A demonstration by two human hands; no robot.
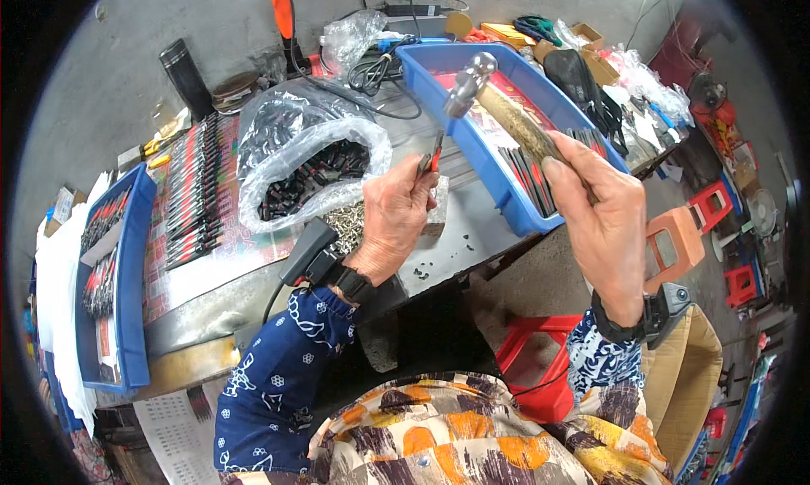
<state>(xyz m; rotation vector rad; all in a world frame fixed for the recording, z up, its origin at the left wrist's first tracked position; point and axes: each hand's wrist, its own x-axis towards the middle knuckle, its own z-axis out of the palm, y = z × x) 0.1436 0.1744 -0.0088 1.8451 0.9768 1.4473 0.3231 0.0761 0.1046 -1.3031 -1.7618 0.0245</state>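
Note:
My right hand (603, 219) is wrapped round the wooden handle of a ball-peen hammer (511, 120), its metal head raised over the near side of a blue tray (509, 200). In my left hand (392, 208) a small, slim black-and-red piece (436, 154) is pinched, pointing up; its exact kind cannot be made out. Just under those fingers, a grey metal block (438, 211) shows in part. Small shiny metal pins (344, 222) lie heaped beside my left wrist. Behind them an open clear plastic bag (384, 143) holds many small black parts (316, 177).
Rows of black-and-red pieces (198, 189) lie on the table's left side, beside another blue tray (135, 316). A cable (396, 113) crosses the back. An orange-handled tool (281, 12) stands behind the bag. Red (540, 375) and orange stools (675, 244) are at the right.

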